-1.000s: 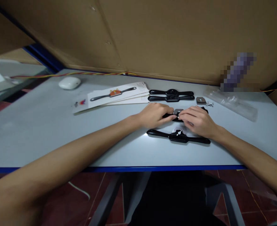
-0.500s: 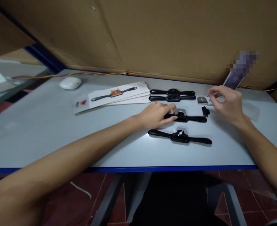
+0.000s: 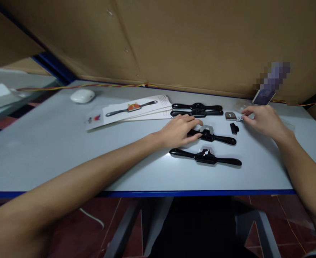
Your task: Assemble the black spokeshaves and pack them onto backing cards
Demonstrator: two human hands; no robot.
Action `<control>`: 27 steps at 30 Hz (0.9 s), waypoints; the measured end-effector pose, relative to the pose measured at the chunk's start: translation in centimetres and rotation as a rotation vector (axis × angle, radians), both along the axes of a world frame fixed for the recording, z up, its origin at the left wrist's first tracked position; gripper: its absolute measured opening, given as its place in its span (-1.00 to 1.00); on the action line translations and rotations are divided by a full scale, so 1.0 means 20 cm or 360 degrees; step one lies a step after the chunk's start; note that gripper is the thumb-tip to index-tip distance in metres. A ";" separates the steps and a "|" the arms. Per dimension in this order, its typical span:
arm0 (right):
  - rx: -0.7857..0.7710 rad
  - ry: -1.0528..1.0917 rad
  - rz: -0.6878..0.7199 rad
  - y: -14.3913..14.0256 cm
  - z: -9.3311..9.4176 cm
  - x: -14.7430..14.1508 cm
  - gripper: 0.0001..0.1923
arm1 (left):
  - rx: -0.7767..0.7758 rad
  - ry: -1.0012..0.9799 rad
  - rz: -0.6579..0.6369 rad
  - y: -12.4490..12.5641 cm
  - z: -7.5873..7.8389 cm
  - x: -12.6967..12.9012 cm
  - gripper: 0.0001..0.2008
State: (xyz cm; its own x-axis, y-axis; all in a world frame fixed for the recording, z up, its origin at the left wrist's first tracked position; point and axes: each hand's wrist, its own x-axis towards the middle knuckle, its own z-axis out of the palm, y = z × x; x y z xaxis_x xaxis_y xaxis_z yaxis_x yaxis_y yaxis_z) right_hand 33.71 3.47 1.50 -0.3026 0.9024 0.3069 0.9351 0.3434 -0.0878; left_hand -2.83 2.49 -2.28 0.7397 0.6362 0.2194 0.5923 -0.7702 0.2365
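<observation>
My left hand [image 3: 177, 131], half-curled, loosely holds the blade-fitted spokeshave [image 3: 207, 136] on the desk [image 3: 66, 143]. My right hand [image 3: 265, 121] pinches at screws [image 3: 240, 119], grip unconfirmed; a loose pinch could scatter them.

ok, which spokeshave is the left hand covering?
The spokeshave second from the table's front edge: its left end is hidden by the left hand. The nearer one and the back pair show both ends.

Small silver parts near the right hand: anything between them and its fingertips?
Nothing visible. The right hand has its fingertips right at the small silver parts; contact is unclear. The grey metal plate lies on their far side, the small black piece nearer the person.
</observation>
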 end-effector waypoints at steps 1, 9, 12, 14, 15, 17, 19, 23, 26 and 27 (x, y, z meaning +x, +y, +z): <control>0.0010 -0.0003 -0.0017 0.00 0.00 0.00 -0.75 | -0.0010 -0.0016 -0.0008 0.00 0.00 0.00 -0.43; 0.0076 -0.0005 -0.0056 -0.02 0.01 -0.02 -0.76 | -0.0108 -0.0084 -0.0101 0.01 0.00 -0.02 -0.42; 0.0190 0.0129 0.0036 -0.03 0.01 -0.05 -0.77 | -0.0144 -0.0123 -0.0102 0.01 0.00 -0.02 -0.45; 0.0245 0.0222 0.0121 -0.05 0.00 -0.10 -0.78 | -0.0159 -0.0150 -0.0112 0.01 0.00 -0.02 -0.50; 0.0255 0.0262 0.0180 -0.07 0.00 -0.13 -0.79 | -0.0161 -0.0167 -0.0123 0.01 0.00 -0.03 -0.52; 0.0239 0.0322 0.0338 -0.11 -0.01 -0.21 -0.78 | -0.0156 -0.0203 -0.0156 0.01 0.00 -0.03 -0.60; 0.0200 0.0359 0.0521 -0.15 -0.04 -0.29 -0.78 | -0.0140 -0.0238 -0.0196 0.01 0.00 -0.03 -0.68; 0.0061 0.0355 0.0752 -0.24 -0.11 -0.42 -0.67 | -0.0105 -0.0302 -0.0244 0.01 -0.02 -0.02 -0.79; -0.0001 0.0342 0.0839 -0.27 -0.15 -0.47 -0.62 | -0.0086 -0.0350 -0.0289 0.01 -0.02 -0.02 -0.85; -0.0016 0.0340 0.0843 -0.27 -0.16 -0.48 -0.61 | -0.0076 -0.0361 -0.0306 0.01 -0.02 -0.02 -0.87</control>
